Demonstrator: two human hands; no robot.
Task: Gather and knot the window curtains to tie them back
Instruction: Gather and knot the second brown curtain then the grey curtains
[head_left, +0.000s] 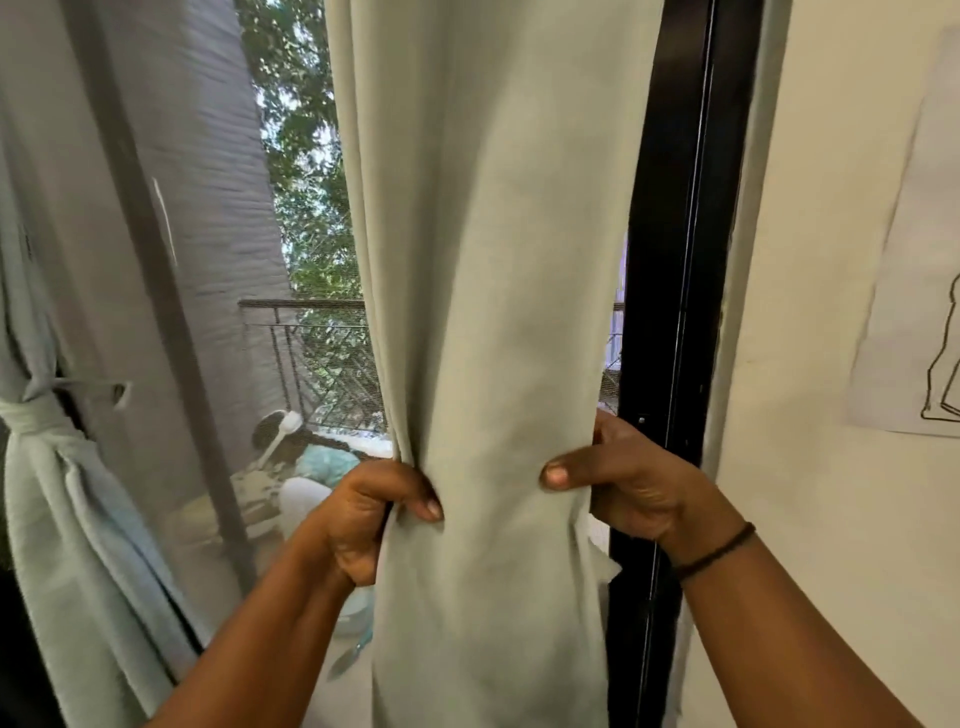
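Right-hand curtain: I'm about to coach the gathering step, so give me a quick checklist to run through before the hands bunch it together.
1. Left hand has the curtain's left edge: ok, fingers curled round it.
2. Right hand has the right edge: ok, thumb in front, fingers behind the cloth.
3. Both hands at about the same height: ok.
4. Right curtain not yet gathered: ok, it hangs spread flat between the hands.
5. Cloth free of the black window frame: cannot tell, the edge lies against it.
6. Left curtain already tied back: ok, a band cinches it.
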